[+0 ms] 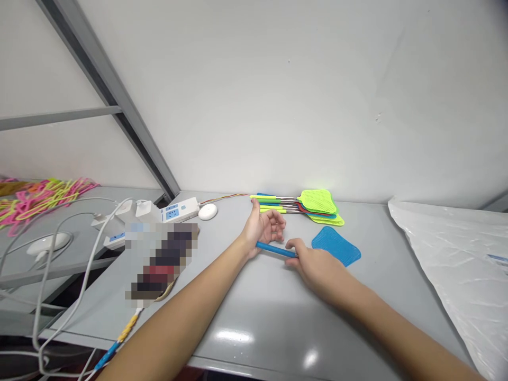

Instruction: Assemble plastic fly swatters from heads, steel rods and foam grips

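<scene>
A blue fly swatter (335,246) lies low over the grey table, its mesh head to the right and its handle pointing left. My right hand (313,264) is closed around it where handle and shaft meet, hiding most of the shaft. The handle's free end touches the heel of my left hand (262,230), or sits just by it. That hand is open, palm turned up, with fingers loosely bent and thumb raised. Just behind it is a pile of fly swatters (317,201) in yellow-green, green, blue and red, handles to the left.
A white power strip (180,210) with plugged-in adapters and a round white device (207,211) stand at the left. In front lies a blurred-out phone-like object (162,264) on a cable. White plastic sheeting (456,254) covers the right side. Pink and yellow cords (47,198) lie far left.
</scene>
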Demonstrator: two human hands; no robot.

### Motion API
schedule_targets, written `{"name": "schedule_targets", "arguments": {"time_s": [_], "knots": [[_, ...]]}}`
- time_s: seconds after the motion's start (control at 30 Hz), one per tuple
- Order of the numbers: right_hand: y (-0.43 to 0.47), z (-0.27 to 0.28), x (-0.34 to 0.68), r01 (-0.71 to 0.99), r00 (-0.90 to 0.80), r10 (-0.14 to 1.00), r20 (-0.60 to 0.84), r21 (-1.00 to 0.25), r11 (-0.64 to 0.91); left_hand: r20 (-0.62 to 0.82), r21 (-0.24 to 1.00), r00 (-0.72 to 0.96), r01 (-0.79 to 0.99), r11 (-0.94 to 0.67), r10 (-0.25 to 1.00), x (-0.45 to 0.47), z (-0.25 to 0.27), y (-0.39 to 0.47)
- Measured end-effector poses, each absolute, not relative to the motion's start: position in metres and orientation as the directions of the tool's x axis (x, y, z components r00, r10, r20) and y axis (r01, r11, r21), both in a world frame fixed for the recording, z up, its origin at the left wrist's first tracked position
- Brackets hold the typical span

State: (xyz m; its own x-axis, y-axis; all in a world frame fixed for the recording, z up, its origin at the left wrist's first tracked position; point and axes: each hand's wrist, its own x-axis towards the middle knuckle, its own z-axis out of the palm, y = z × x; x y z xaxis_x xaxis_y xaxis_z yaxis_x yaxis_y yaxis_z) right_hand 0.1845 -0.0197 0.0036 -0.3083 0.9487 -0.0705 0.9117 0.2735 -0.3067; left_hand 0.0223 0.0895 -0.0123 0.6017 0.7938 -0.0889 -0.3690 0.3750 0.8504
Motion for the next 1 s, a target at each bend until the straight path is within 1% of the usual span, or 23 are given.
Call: {"name": "schedule_targets", "arguments": {"time_s": [0.07, 0.13, 0.17, 0.33, 0.4, 0.47, 0.53, 0.6, 0.8, 0.9, 1.0], "knots": [[-0.021, 0.006, 0.189, 0.843, -0.354, 0.935, -0.010, -0.435, 0.315, -0.066, 0.854, 0.588, -0.384, 0.351, 0.806, 0.017, -0.011, 0.094], [-0.020, 0.007, 0.197, 0.806, -0.368, 0.929, 0.040, -0.485, 0.340, -0.050, 0.866, 0.583, -0.380, 0.326, 0.811, 0.013, -0.010, 0.097], [-0.018, 0.007, 0.201, 0.814, -0.357, 0.933, 0.053, -0.472, 0.339, -0.051, 0.874, 0.588, -0.364, 0.321, 0.807, 0.012, -0.009, 0.097], [-0.010, 0.006, 0.213, 0.884, -0.361, 0.926, 0.110, -0.276, 0.378, -0.097, 0.940, 0.628, -0.197, 0.278, 0.772, 0.013, -0.011, 0.093], [-0.009, 0.006, 0.214, 0.895, -0.348, 0.926, 0.143, -0.244, 0.374, -0.104, 0.971, 0.619, -0.105, 0.213, 0.779, 0.016, -0.012, 0.090], [-0.008, 0.006, 0.214, 0.917, -0.305, 0.938, 0.165, -0.217, 0.336, -0.103, 0.991, 0.598, -0.011, 0.136, 0.795, 0.018, -0.013, 0.088], [-0.008, 0.006, 0.214, 0.936, -0.258, 0.952, 0.167, -0.202, 0.289, -0.098, 0.995, 0.576, 0.030, 0.099, 0.811, 0.020, -0.013, 0.087], [-0.009, 0.007, 0.214, 0.938, -0.245, 0.958, 0.147, -0.214, 0.273, -0.099, 0.993, 0.571, 0.002, 0.119, 0.815, 0.020, -0.012, 0.087], [-0.016, 0.005, 0.206, 0.888, -0.338, 0.940, 0.057, -0.312, 0.338, -0.080, 0.920, 0.652, -0.244, 0.308, 0.754, 0.012, -0.013, 0.097], [-0.017, 0.001, 0.201, 0.891, -0.355, 0.934, 0.035, -0.288, 0.350, -0.057, 0.891, 0.679, -0.296, 0.344, 0.732, 0.009, -0.013, 0.099], [-0.015, -0.003, 0.198, 0.901, -0.375, 0.927, 0.032, -0.225, 0.372, -0.057, 0.880, 0.710, -0.296, 0.371, 0.701, 0.010, -0.012, 0.096]]}}
